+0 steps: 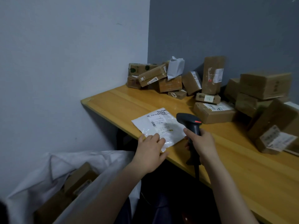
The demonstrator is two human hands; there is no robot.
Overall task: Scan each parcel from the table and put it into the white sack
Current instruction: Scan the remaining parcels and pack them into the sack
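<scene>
Scanning step: the right hand (200, 143) grips a dark grey handheld scanner (190, 123) (red light on). The left hand (150, 152) presses flat fingers on the flat white plastic mailer (159, 125) at the wooden table (226, 159)'s near edge. Next, it needs pinching and lowering into the crumpled white sack (48, 167), near left.

Rests the left hand (149, 152) on a flat white parcel (160, 125) at the table (242, 159) edge. Grips a dark scanner (189, 122) in the right hand (200, 143), just beside the parcel. Shows brown boxes (210, 110) heaped behind and a white sack (48, 172) at lower left.
</scene>
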